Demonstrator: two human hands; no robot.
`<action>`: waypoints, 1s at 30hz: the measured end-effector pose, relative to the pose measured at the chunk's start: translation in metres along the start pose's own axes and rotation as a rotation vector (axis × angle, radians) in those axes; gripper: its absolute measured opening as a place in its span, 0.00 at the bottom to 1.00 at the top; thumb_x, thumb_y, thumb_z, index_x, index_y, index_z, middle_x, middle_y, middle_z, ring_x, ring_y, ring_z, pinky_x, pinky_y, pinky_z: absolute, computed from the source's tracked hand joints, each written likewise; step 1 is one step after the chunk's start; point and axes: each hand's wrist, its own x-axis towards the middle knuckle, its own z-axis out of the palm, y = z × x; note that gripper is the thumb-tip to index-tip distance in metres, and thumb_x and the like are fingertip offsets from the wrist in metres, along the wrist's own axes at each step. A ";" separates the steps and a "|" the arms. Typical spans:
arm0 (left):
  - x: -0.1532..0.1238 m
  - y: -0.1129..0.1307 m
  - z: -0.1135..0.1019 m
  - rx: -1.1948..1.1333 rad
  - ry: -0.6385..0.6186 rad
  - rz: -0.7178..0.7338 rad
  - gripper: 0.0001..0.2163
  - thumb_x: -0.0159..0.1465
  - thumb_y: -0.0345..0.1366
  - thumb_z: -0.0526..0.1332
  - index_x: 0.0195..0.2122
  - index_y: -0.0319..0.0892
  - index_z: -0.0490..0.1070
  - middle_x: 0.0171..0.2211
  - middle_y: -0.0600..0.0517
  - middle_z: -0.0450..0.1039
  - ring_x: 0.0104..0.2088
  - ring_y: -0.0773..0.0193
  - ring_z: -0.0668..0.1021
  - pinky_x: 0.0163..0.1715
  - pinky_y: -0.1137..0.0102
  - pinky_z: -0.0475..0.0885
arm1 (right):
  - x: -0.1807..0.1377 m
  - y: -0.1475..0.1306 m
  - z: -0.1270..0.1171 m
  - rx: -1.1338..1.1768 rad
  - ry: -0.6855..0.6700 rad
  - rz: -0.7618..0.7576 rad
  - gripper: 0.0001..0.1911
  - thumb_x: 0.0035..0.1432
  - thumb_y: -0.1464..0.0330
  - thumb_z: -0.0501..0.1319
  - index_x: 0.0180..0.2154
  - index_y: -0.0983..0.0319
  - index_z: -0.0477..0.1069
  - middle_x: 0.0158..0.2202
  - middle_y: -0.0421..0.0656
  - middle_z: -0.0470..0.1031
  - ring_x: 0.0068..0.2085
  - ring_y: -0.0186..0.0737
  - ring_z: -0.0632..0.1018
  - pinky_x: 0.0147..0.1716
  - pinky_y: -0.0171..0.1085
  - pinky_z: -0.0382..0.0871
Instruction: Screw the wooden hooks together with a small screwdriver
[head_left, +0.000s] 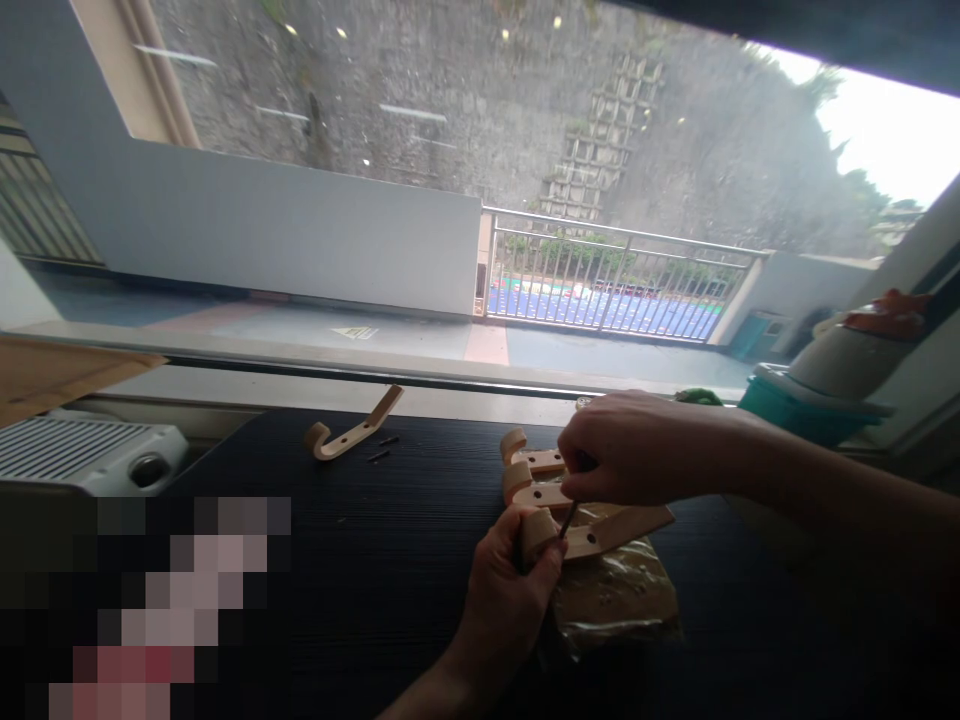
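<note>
My left hand point(510, 580) is closed around the curled end of a wooden hook point(600, 535), thumb pressed near its front hole. Above it, my right hand point(626, 450) grips a screwdriver, most of it hidden in the fist. Its thin metal shaft point(570, 518) slants down to the hook beside my left thumb. Two more wooden hooks, a middle one point(544, 495) and a farther one point(534, 460), lie behind, partly covered by my right hand. Beneath the hooks is a brown package in clear plastic point(619, 600).
On the dark table point(360, 560) lie a separate wooden hook point(349, 442) and two dark screws point(380, 455). A white slatted appliance point(90, 450) stands at left. A teal container point(802, 405) is by the window at right. A pixelated patch covers the lower left.
</note>
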 end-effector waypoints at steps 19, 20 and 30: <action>0.000 0.000 -0.001 0.008 -0.008 0.000 0.03 0.57 0.32 0.61 0.30 0.41 0.67 0.27 0.57 0.67 0.28 0.68 0.68 0.30 0.76 0.66 | -0.002 -0.003 0.001 -0.086 0.012 -0.023 0.14 0.57 0.64 0.53 0.24 0.62 0.70 0.20 0.39 0.67 0.20 0.30 0.60 0.21 0.33 0.49; 0.000 -0.001 -0.001 0.009 -0.007 0.000 0.03 0.57 0.33 0.62 0.30 0.41 0.67 0.27 0.57 0.67 0.29 0.68 0.68 0.30 0.76 0.66 | -0.004 -0.003 -0.001 -0.078 0.009 -0.038 0.13 0.56 0.62 0.54 0.26 0.61 0.71 0.20 0.38 0.67 0.20 0.30 0.61 0.22 0.32 0.49; 0.001 0.000 0.000 -0.007 -0.013 -0.020 0.03 0.57 0.32 0.62 0.30 0.41 0.67 0.26 0.58 0.65 0.28 0.69 0.67 0.29 0.76 0.65 | -0.004 -0.004 0.003 0.078 0.088 -0.161 0.09 0.56 0.66 0.54 0.29 0.60 0.70 0.24 0.38 0.69 0.23 0.30 0.63 0.22 0.31 0.51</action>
